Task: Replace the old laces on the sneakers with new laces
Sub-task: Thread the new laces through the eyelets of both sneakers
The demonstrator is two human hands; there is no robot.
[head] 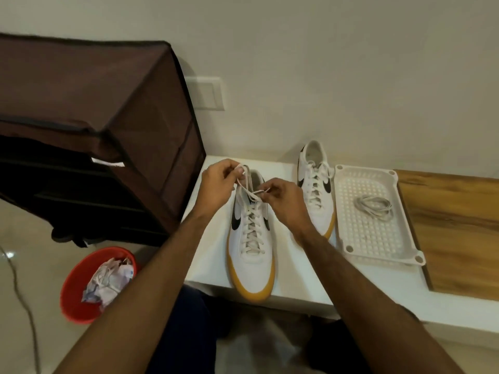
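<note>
Two white sneakers with black logos and yellow soles stand on a white table [297, 288]. The near sneaker [252, 255] is laced up its front, and the two loose ends of its white lace [249, 194] cross above the tongue. My left hand [217, 183] pinches one lace end near the collar. My right hand [283, 202] pinches the other end just to the right. The second sneaker [316, 193] stands laced further back on the right. A coiled white lace [374, 207] lies in a white perforated tray [378, 238].
A brown fabric shoe rack [89, 130] stands at the left beside the table. A red bucket [78, 290] with crumpled paper sits on the floor below it. A wooden board [453, 228] lies right of the tray. A wall rises behind.
</note>
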